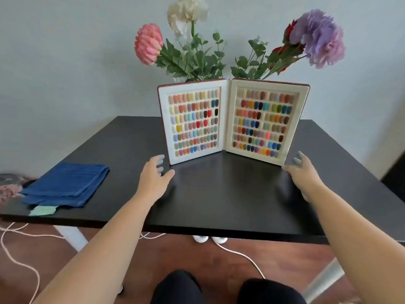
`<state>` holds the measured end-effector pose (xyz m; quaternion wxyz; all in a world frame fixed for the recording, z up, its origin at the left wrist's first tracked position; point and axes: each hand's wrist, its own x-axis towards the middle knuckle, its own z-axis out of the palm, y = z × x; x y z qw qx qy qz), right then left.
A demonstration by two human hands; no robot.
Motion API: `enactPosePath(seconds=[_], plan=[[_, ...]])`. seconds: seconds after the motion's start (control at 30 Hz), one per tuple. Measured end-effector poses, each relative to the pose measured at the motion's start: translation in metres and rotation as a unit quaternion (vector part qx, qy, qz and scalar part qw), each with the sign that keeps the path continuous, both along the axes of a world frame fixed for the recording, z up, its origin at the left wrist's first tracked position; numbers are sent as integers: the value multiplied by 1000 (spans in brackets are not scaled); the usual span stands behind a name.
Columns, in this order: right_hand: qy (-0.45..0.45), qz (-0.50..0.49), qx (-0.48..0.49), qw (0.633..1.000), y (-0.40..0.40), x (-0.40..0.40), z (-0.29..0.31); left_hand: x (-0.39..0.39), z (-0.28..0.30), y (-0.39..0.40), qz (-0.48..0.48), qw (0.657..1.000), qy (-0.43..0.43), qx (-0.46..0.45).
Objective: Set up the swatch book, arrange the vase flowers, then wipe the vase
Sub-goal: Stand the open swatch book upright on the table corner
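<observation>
The swatch book stands upright and open in a shallow V on the black table, toward its far edge, both pages facing the camera with rows of coloured nail-shaped chips.

The left hand is just beside the book's lower left corner, fingers loosely spread and slightly curled, holding nothing; whether the fingertips touch the cover cannot be told. The right hand sits at the lower right corner, fingers apart and empty (its thumb looks to meet the page's bottom edge, though blur makes that uncertain).

Directly behind the book rise the flowers: pink, cream and purple blooms with green leaves. The vase is almost wholly hidden by the book.

A folded blue cloth lies well apart, near the table's left edge.
</observation>
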<state>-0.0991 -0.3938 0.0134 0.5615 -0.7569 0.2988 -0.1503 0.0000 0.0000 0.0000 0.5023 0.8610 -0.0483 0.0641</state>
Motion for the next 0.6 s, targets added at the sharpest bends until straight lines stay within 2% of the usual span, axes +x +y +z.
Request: enactPosePath(seconds=[0.13,0.23,0.37,0.6], plan=[[-15,11,-33,999,8,12,1,20,6,-13,2,1000,-11,14],[-28,-26,-90,995,14,14,-3,34,7,-16,4,999,-21,28],[-52,-50,-109,991,14,13,-3,53,11,-18,-29,999,-18,24],[-24,28,-173,984,18,3,-3,56,10,-8,-122,993,2,-3]])
